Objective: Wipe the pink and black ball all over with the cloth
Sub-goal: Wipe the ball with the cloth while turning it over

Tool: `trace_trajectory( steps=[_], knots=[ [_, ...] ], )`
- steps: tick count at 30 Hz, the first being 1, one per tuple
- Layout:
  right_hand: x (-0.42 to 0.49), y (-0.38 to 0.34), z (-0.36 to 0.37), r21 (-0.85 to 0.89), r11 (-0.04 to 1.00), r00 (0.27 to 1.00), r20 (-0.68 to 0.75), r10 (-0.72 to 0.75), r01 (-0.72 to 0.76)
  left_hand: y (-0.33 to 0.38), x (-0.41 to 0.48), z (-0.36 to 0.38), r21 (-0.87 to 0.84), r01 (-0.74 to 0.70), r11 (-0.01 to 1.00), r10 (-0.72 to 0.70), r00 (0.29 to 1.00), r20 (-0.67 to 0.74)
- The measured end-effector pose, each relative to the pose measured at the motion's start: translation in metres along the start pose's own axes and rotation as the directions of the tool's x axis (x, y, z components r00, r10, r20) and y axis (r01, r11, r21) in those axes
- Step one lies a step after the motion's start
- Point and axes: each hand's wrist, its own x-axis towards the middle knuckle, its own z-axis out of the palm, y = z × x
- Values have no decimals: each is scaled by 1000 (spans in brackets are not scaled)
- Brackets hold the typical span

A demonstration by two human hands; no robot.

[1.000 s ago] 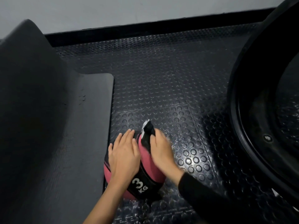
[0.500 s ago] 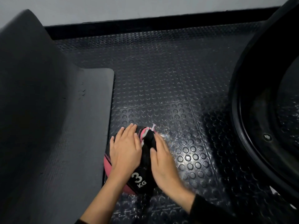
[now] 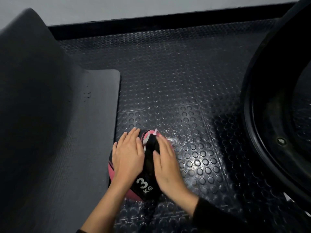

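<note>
Low in the frame, left hand point(image 3: 127, 153) lies flat on the ball point(image 3: 117, 170); right hand point(image 3: 165, 158) presses the cloth point(image 3: 151, 148) flat. Underside looks unwiped.

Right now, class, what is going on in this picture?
A person crouches over a pink and black weighted ball marked 3 KG on a studded black rubber floor. The left hand lies flat on the ball, steadying it. The right hand presses a dark cloth with pale edging against the top. A grey foam mat lies alongside.
</note>
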Motion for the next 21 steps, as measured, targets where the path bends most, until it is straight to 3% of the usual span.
trace_trajectory(
  steps=[4, 5, 9, 11, 13, 16, 17, 21],
  knots=[
    [78, 10, -1, -2, 922, 921, 60, 386, -387, 7, 1, 3, 12, 30, 999, -30, 999, -11],
    [77, 10, 1, -14, 924, 924, 33, 382, -381, 9, 3, 4, 17, 42, 999, -42, 999, -17],
    [-4, -11, 1, -7, 998, 998, -14, 60, -60, 4, 7, 2, 18, 37, 999, -37, 999, -12],
    [-8, -5, 2, 10, 1000, 1000, 1, 23, -23, -1, 3, 1, 9, 18, 1000, -18, 1000, -11],
    [27, 3, 1, 32, 990, 990, 33, 137, -138, -2, -2, 0, 7, -4, 1000, 4, 1000, -24],
    [84, 13, -3, 21, 899, 893, 130, 431, -437, 1, -5, 1, -2, 31, 1000, -31, 998, -53],
    [85, 12, -2, 8, 894, 888, 115, 445, -449, 2, -4, 2, -4, 52, 999, -52, 997, -60],
    [8, -1, 6, 60, 992, 993, -18, 116, -114, 0, 3, 2, -25, 93, 995, -94, 994, -53]
  ],
)
